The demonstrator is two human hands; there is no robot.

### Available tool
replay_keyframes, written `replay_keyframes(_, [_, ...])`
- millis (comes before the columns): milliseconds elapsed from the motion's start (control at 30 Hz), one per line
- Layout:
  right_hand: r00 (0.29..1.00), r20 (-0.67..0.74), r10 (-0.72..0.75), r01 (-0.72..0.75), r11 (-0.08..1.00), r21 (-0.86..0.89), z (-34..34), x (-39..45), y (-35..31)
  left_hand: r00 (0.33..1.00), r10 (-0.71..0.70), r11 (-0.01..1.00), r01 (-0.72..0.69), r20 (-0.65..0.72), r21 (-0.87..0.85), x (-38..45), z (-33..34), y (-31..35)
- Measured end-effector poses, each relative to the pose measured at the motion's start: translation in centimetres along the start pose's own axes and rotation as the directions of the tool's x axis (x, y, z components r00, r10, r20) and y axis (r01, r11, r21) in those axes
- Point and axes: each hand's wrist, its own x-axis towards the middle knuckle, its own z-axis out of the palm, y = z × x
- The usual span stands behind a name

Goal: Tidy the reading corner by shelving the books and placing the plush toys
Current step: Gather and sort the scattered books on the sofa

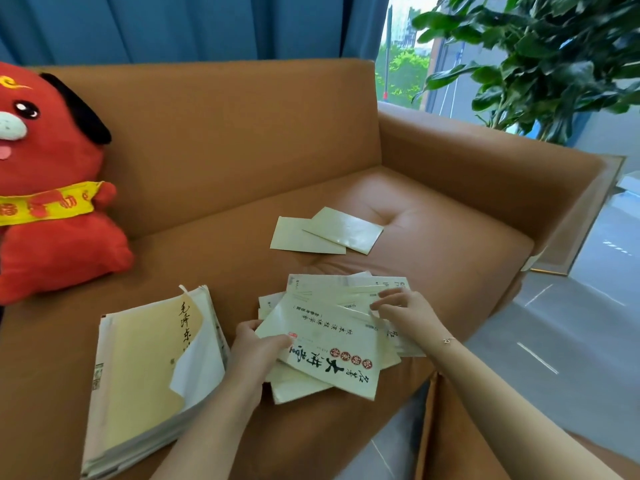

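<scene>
**Loose booklets gathered on the sofa seat, shelving yet to come**

Your two hands work a fanned pile of thin booklets (329,337) near the front edge of the tan sofa (242,140) seat cushion. Your left hand (258,351) grips the pile's near-left edge, thumb lying on the top cover beside a red seal mark and fingers curled beneath. Your right hand (403,311) rests on the far-right side, fingertips pinching the edges of the upper sheets. Both are closed on the pile, not spread.

These booklets look light, slim and floppy, with glossy covers that will probably slide over one another. Square them into one block first, then clamp the block from both long edges, or support it from below; a one-corner pinch would likely let the lower ones slip out.

Two more pale booklets (325,233) lie overlapped farther back on the cushion, well apart from the pile. To the left sits a thicker soft-bound stack (152,379) with a yellow cover and a torn or folded white flap; from this angle you cannot tell which. Judge it heavier and limp, so carry it flat with a palm underneath.

A red plush dog (52,181) with a yellow sash leans upright against the sofa back at far left: soft, bulky, safe to take round the body. A potted plant (540,64) stands behind the armrest, beside the blue curtain (190,26).
</scene>
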Motion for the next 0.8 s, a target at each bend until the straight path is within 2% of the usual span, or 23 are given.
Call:
replay_keyframes(33, [0.998, -0.054, -0.015, 0.014, 0.999, -0.029, -0.2, 0.1, 0.0, 1.0, 0.012, 1.0, -0.012, -0.01, 0.004, 0.1, 0.0, -0.1])
replay_keyframes(100, [0.987, -0.151, -0.048, 0.017, 0.981, -0.196, -0.5, 0.1, 0.6, 0.999, 0.027, 1.0, -0.027, -0.027, 0.004, 0.1, 0.0, -0.3])
replay_keyframes(167, [0.988, -0.116, -0.106, 0.052, 0.917, -0.395, -0.1, -0.3, 1.0, 0.998, 0.039, 0.999, -0.04, -0.048, -0.024, 0.1, 0.1, -0.6])
replay_keyframes(233, [0.988, -0.063, -0.143, 0.096, 0.874, -0.476, 0.4, -0.8, 0.9, 0.994, 0.07, 0.996, -0.074, -0.081, -0.044, 0.0, 0.3, -0.7])
replay_keyframes(300, [0.99, -0.01, -0.142, 0.128, 0.921, -0.368, 0.5, -1.2, 0.3, 0.983, 0.15, 0.989, -0.149, -0.109, 0.013, -0.3, 0.5, -0.7])
replay_keyframes(367, [0.992, 0.068, -0.11, 0.119, 0.98, -0.158, 0.2, -1.5, -0.5, 0.956, 0.266, 0.961, -0.252, -0.125, 0.113, -0.5, 0.5, -0.5])
replay_keyframes(467, [0.985, 0.171, -0.018, 0.003, 0.996, 0.09, -0.3, -1.8, -0.8, 0.928, 0.349, 0.933, -0.33, -0.131, 0.145, -0.4, 0.4, -0.4])
replay_keyframes(533, [0.981, 0.194, 0.009, -0.044, 0.984, 0.174, -0.2, -1.7, -0.3, 0.947, 0.287, 0.958, -0.282, -0.142, 0.055, -0.6, 0.3, -0.3])
replay_keyframes(600, [0.982, 0.188, 0.03, -0.067, 0.978, 0.197, 0.1, -1.7, 0.0, 0.983, 0.145, 0.983, -0.156, -0.111, -0.099, -1.0, 0.5, 0.2])
replay_keyframes(667, [0.979, 0.2, 0.032, -0.078, 0.97, 0.23, 0.1, -2.1, 0.0, 1.0, -0.022, 0.957, 0.025, 0.011, -0.288, -1.8, 0.7, 0.9])
replay_keyframes(700, [0.975, 0.219, 0.027, -0.085, 0.962, 0.258, -0.1, -2.2, -0.1, 0.995, -0.07, 0.94, 0.092, 0.078, -0.328, -2.1, 0.8, 1.2])
replay_keyframes(800, [0.957, 0.291, 0.001, -0.099, 0.941, 0.324, -0.8, -2.0, 0.0, 0.988, -0.044, 0.928, 0.095, 0.147, -0.361, -2.4, 0.8, 1.4])
